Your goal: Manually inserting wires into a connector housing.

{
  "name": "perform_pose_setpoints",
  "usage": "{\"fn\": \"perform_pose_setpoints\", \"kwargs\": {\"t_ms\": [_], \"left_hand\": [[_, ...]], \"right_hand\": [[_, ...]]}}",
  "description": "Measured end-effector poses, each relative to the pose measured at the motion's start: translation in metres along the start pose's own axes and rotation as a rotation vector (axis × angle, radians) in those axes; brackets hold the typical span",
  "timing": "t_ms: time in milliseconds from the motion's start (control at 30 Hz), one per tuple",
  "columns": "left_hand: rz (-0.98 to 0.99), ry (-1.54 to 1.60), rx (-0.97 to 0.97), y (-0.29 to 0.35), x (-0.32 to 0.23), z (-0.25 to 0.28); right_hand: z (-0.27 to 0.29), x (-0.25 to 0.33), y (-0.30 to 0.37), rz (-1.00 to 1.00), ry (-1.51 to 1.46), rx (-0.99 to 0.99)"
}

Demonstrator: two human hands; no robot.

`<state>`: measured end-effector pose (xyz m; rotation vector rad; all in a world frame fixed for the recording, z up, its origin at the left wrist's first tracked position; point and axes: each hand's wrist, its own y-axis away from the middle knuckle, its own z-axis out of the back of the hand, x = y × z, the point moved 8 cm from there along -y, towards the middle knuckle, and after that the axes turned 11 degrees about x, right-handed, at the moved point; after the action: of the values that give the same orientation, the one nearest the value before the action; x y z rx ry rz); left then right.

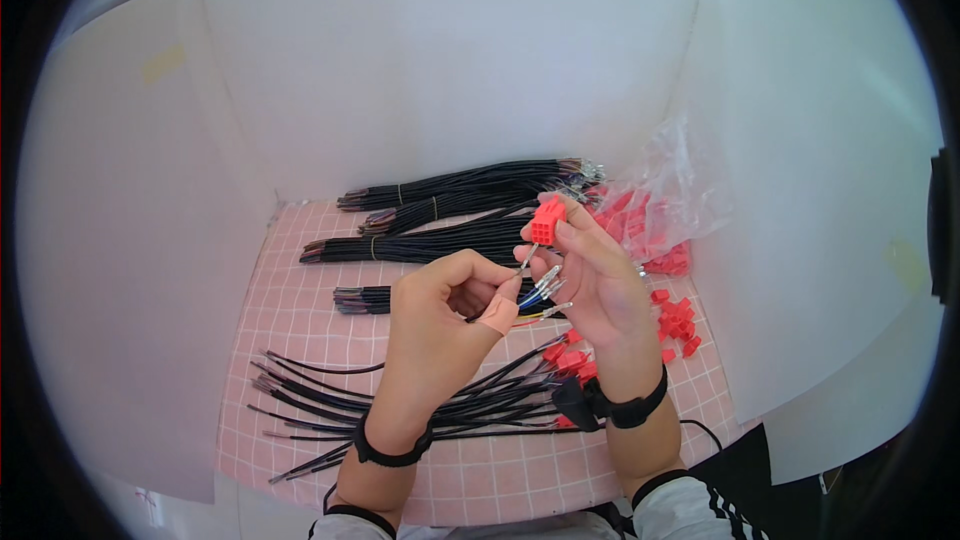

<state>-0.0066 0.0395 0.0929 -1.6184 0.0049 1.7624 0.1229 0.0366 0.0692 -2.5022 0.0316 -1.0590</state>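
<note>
1. Broadly, white panels (450, 60) stand around the back and sides.
2. Between them lies a pink gridded cloth (560, 485).
3. Bundles (440, 242) of black cables lie across its far half.
4. Nearer, loose cables (480, 405) fan out, with red connectors (570, 361) about their right ends.
5. A clear bag (685, 170) of red pieces sits at the back right.
6. The left hand (450, 305), tan tape (500, 314) on its thumb, pinches a wire (527, 260) between thumb and forefinger.
7. The right hand (608, 285) is clamped by its fingertips on a red block (548, 221), raised above the bundles.
8. Coloured leads (543, 287) with metal ends spread between the hands.
9. The wire's tip points up at the block's underside; whether it has entered, I cannot tell.
</note>
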Motion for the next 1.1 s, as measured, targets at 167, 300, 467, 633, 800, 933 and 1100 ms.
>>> {"fn": "perform_pose_setpoints", "kwargs": {"t_ms": [167,300,467,633,800,933,1100], "left_hand": [[0.023,0.026,0.009,0.001,0.004,0.0],[0.053,0.08,-0.003,-0.001,0.005,0.0],[0.08,0.121,0.011,-0.001,0.01,0.0],[0.057,0.134,0.006,-0.001,0.009,-0.001],[0.07,0.119,-0.018,-0.001,0.007,-0.002],[0.052,0.12,-0.022,0.001,0.008,0.0],[0.062,0.134,0.004,0.001,0.01,-0.004]], "right_hand": [[0.0,-0.003,0.0,-0.024,-0.024,0.011],[0.0,-0.005,0.001,-0.034,-0.036,0.017],[-0.001,-0.006,-0.001,-0.032,-0.043,0.039],[-0.003,-0.005,-0.003,-0.008,-0.043,0.091],[-0.003,-0.005,-0.002,-0.02,-0.068,0.095],[0.0,-0.007,-0.003,-0.016,-0.06,0.075],[-0.003,-0.003,0.0,-0.013,-0.068,0.104]]}}
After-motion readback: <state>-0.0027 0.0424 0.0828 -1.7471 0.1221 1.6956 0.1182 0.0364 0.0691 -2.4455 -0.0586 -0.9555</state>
